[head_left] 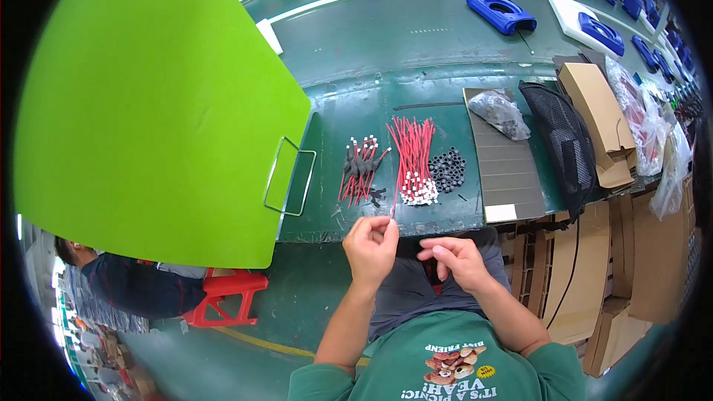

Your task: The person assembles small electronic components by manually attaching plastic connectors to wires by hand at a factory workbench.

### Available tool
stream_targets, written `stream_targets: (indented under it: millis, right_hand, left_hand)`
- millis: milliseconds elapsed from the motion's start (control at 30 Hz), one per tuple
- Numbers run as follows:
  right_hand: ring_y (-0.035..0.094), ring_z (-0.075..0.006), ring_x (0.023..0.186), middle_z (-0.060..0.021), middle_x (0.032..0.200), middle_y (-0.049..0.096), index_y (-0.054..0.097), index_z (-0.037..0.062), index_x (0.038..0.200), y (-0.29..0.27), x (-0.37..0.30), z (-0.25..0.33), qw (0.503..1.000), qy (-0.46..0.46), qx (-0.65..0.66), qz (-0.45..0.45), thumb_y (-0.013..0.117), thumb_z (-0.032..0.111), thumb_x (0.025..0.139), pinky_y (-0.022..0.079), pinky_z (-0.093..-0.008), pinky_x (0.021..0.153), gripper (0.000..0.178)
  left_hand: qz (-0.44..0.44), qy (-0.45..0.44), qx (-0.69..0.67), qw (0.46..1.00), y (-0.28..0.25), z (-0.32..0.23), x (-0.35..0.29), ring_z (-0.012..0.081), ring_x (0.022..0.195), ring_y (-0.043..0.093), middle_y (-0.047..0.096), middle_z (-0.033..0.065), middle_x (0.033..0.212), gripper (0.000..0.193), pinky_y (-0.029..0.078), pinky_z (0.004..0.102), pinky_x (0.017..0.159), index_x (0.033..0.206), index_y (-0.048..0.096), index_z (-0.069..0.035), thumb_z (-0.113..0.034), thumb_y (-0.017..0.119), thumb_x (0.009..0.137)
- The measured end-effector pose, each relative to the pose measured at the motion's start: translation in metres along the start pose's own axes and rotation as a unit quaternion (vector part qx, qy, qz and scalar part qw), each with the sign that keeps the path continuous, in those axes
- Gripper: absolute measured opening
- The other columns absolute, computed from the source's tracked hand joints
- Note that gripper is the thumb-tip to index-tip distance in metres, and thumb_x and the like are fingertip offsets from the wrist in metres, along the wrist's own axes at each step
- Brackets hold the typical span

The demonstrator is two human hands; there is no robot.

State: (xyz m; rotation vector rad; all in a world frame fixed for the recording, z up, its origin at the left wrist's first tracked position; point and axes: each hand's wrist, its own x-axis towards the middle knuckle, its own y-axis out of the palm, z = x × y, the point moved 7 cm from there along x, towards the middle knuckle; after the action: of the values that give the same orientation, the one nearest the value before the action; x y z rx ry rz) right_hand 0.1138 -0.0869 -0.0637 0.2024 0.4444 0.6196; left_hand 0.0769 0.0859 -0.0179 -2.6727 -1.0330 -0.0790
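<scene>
My left hand (pixel 373 248) is closed in a pinch on a thin red wire (pixel 394 206), which points up over the table's front edge. Beside it on the right, my right hand (pixel 459 261) has its fingers loosely bent and apart, with nothing visible in them. Past the hands lies a bundle of red wires (pixel 413 145) with white connectors at its near end. A heap of small black rings or short tubes (pixel 448 169) touches its right side. To the left is a smaller group of red wires (pixel 362 165) with black pieces around their middles.
A large lime-green panel (pixel 163 119) with a wire handle (pixel 303 182) rises at left. At right are a grey-brown board (pixel 509 160), a plastic bag (pixel 501 113), a black mesh bag (pixel 557 137) and a cardboard box (pixel 600 119). Blue housings (pixel 501 12) stand farther back.
</scene>
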Motion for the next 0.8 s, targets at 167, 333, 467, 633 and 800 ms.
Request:
stream_targets:
  millis: [167, 333, 467, 633, 800]
  right_hand:
    - [0.047, -0.0047, 0.046, -0.0142, 0.088, 0.064, 0.057, -0.0036, 0.107, 0.007, 0.004, 0.041, 0.990, -0.091, 0.102, -0.020, 0.051, 0.009, 0.087, 0.041, -0.0167, 0.044, 0.024]
    - [0.044, -0.0031, 0.046, -0.0070, 0.073, 0.062, 0.058, -0.0034, 0.103, -0.027, -0.012, 0.066, 0.973, -0.162, 0.124, -0.108, 0.053, 0.008, 0.086, 0.036, -0.0156, 0.042, 0.021]
    - [0.042, -0.0028, 0.046, -0.0058, 0.069, 0.060, 0.058, -0.0029, 0.103, -0.048, -0.026, 0.081, 0.968, -0.196, 0.082, -0.133, 0.052, 0.009, 0.087, 0.034, -0.0151, 0.042, 0.021]
    - [0.042, -0.0025, 0.046, -0.0051, 0.068, 0.060, 0.061, -0.0017, 0.098, -0.056, -0.031, 0.070, 0.974, -0.169, 0.059, -0.141, 0.052, 0.008, 0.086, 0.034, -0.0152, 0.043, 0.018]
    - [0.042, -0.0025, 0.046, -0.0052, 0.067, 0.060, 0.062, -0.0016, 0.097, -0.074, -0.037, 0.063, 0.969, -0.171, 0.063, -0.165, 0.053, 0.008, 0.086, 0.034, -0.0149, 0.043, 0.017]
  left_hand:
    - [0.073, 0.131, 0.001, 0.989, 0.016, -0.036, -0.048, 0.0035, 0.044, 0.046, 0.054, 0.0037, 0.066, 0.007, 0.035, 0.0184, 0.039, 0.075, 0.060, 0.000, 0.002, 0.065, 0.070]
    - [0.207, 0.094, -0.016, 0.974, 0.046, -0.047, -0.043, 0.0061, 0.050, 0.051, 0.057, 0.0053, 0.070, 0.014, 0.040, 0.0193, 0.045, 0.078, 0.062, 0.000, -0.002, 0.071, 0.067]
    - [0.186, 0.241, 0.080, 0.949, 0.073, -0.070, 0.014, 0.0139, 0.051, 0.051, 0.055, 0.0076, 0.064, 0.005, 0.039, 0.0255, 0.046, 0.076, 0.062, 0.000, -0.005, 0.062, 0.074]
    - [0.252, 0.307, 0.256, 0.882, 0.147, -0.069, 0.079, 0.0283, 0.074, 0.057, 0.059, 0.0113, 0.077, 0.016, 0.045, 0.0375, 0.068, 0.085, 0.064, -0.005, -0.015, 0.063, 0.073]
    - [0.349, 0.274, 0.350, 0.825, 0.179, -0.036, 0.095, 0.0302, 0.079, 0.058, 0.061, 0.0134, 0.082, 0.020, 0.046, 0.0386, 0.075, 0.089, 0.066, -0.006, -0.016, 0.062, 0.072]
